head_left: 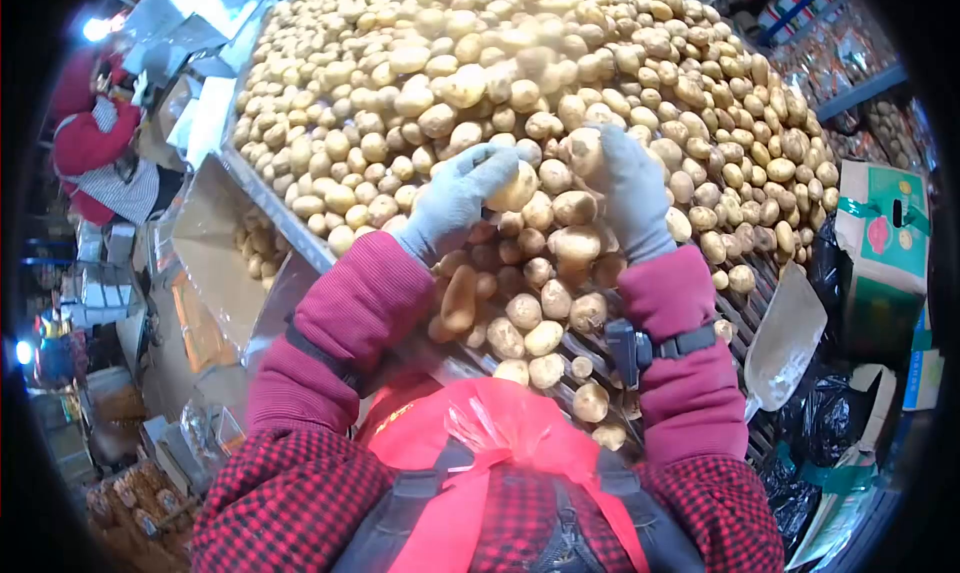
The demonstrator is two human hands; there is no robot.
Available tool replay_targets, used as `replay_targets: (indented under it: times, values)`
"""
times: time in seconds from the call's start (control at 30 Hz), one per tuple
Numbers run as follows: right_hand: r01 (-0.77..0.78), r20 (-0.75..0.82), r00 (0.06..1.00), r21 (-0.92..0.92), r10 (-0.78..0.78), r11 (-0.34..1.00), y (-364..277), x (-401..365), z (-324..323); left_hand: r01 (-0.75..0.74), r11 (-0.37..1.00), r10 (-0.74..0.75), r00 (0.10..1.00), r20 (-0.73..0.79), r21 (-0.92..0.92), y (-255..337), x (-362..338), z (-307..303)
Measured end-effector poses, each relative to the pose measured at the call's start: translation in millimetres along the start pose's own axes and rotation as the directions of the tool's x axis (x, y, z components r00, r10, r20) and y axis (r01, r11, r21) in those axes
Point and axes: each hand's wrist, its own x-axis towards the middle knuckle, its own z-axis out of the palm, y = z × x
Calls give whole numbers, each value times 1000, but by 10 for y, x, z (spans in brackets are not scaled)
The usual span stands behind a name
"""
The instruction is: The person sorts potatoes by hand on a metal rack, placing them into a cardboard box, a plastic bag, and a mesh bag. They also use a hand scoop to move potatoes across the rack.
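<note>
Both of my hands wear light grey gloves and reach over a large heap of potatoes [380, 103]. My left hand [452, 201] is closed on a pale potato [514, 189], its thumb and fingers along the near side. To the right, the fingers of my right hand [634, 195] curl against another potato [586, 153]. Between and below the hands lie several loose potatoes [575, 245], some on dark slats [765, 298] near my body. A longer brownish potato [459, 298] lies below my left wrist.
A red plastic bag [500, 418] hangs at my chest. The heap's metal edge [270, 213] runs along the left, beside an open cardboard box [215, 223]. Another person [100, 158] is at far left. At right are a scoop-like tray [787, 338], a green carton [885, 233] and black plastic [825, 418].
</note>
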Motion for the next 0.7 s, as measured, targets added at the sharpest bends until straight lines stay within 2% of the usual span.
replay_targets:
  times: [0.03,0.07,0.1,0.13,0.17,0.2,0.23,0.27,0.3,0.33,0.4,0.43,0.47,0.53,0.57,0.6,0.67,0.7]
  values:
    - [247,59,968,-104,-242,963,87,-123,112,-27,999,26,999,29,27,-11,-117,6]
    - [491,148,870,-175,-470,853,170,-239,252,-63,996,60,997,50,58,-6,-232,19]
    - [601,188,797,-347,-574,720,75,-364,419,-158,987,156,986,62,36,48,-436,89]
    - [383,110,923,-155,-369,911,-13,-510,562,-132,988,134,991,14,-83,0,-595,134]
    - [325,125,941,-61,-316,944,36,-591,657,-20,1000,20,1000,13,-9,-17,-746,36]
    - [255,151,955,27,-256,967,90,-652,746,3,1000,-3,1000,17,-11,-78,-895,5]
    - [193,210,959,2,-189,981,95,-760,832,-36,995,41,997,63,-89,-264,-926,-49]
    - [133,255,960,-36,-119,990,102,-867,916,-8,997,10,1000,22,-78,-131,-1142,-3]
    - [255,320,921,-61,-223,965,88,-955,1075,-8,976,26,997,79,-218,-249,-1213,-56]
    - [105,413,906,-12,-91,994,3,-1116,1113,0,936,55,988,147,-353,-385,-1246,-113]
    - [194,504,854,-85,-126,977,-1,-1243,1249,-47,892,115,985,125,-449,-427,-1352,-149]
    - [341,561,798,-121,-220,932,-72,-1339,1334,-102,817,176,981,77,-568,-430,-1469,-147]
    - [323,569,800,-141,-190,936,113,-1334,1343,-127,821,199,978,70,-557,-502,-1492,-175]
    - [663,627,661,-230,-413,712,87,-1343,1485,-396,861,426,904,29,-319,-649,-1431,-338]
    - [608,630,689,-231,-359,760,70,-1342,1526,-68,687,173,982,72,-724,-321,-1600,-282]
    - [570,716,639,-196,-281,798,21,-1327,1547,-79,691,187,980,72,-718,-346,-1550,-414]
    - [413,652,714,-100,-254,905,4,-1364,1711,-221,854,266,964,30,-472,-516,-1435,-655]
    - [313,633,747,-70,-200,947,-23,-1374,1775,-225,888,263,964,41,-402,-417,-1474,-820]
